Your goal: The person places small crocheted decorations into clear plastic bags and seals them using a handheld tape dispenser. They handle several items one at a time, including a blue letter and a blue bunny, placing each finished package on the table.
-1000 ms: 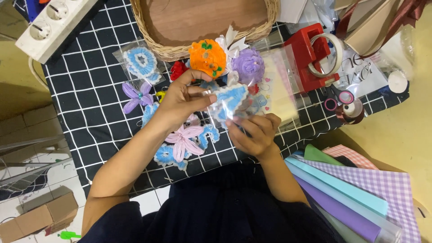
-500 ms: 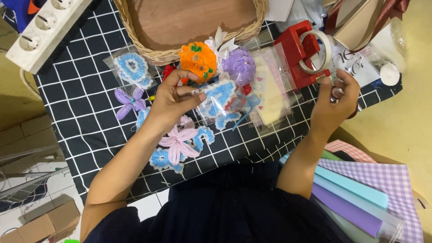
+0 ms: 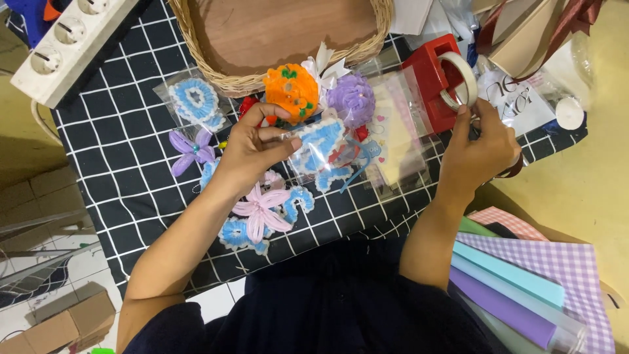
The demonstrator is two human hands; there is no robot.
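Observation:
My left hand (image 3: 252, 147) pinches a clear plastic bag holding a blue and white fuzzy craft piece (image 3: 321, 149) just above the black checked cloth (image 3: 118, 151). My right hand (image 3: 481, 147) is at the red tape dispenser (image 3: 432, 78), fingers on the end of the white tape roll (image 3: 462, 77). Around the left hand lie fuzzy pieces: an orange one (image 3: 291, 92), a purple one (image 3: 350, 98), a pink flower (image 3: 262, 210), a lilac bow (image 3: 187, 151) and another bagged blue piece (image 3: 193, 101).
A wicker basket (image 3: 216, 72) stands at the back. A white power strip (image 3: 65, 46) lies at the far left. Rolled pastel paper sheets (image 3: 517, 288) and a purple gingham sheet (image 3: 570, 262) rest at the lower right. Ribbons and a clear container sit at the top right.
My right hand has let go of the bagged piece and reached right to the tape dispenser. My left hand keeps the bag, now held lower over the cloth.

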